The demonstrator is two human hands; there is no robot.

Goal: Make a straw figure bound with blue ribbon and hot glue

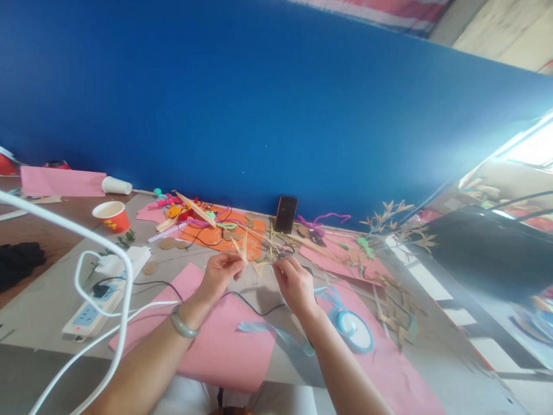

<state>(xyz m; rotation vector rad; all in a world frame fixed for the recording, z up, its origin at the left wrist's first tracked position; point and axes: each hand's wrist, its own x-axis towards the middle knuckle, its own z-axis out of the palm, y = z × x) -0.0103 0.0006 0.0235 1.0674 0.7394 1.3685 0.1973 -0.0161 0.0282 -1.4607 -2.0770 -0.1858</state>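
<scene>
A plain blue partition (259, 115) stands behind a grey work table (43, 323), seen from above a person's two bare forearms. At the centre, the pale straw-like piece (244, 249) is held just above the table — a thin, yellowish bundle with narrow, pointed ends fanned upward. The left hand (221, 273) pinches its lower end, thumb and forefinger drawn together; a greyish bangle (185, 323) circles the wrist. The right hand (296, 282) lies opposite, fingers curled and tips close together near further pale strands (260, 268); whether it grips one cannot be told. Pink sheets (224, 357) cover parts of the table, with an orange sheet (254, 245) farther back among cords and round discs (167, 243). A dark phone (286, 214) stands upright near the partition. A roll of blue ribbon (354, 331) rests beside the right forearm. At left are a white power strip (84, 317), an upright red cup (116, 222) and a white cup (116, 185) on its side; at right — bright window light (533, 147)
</scene>
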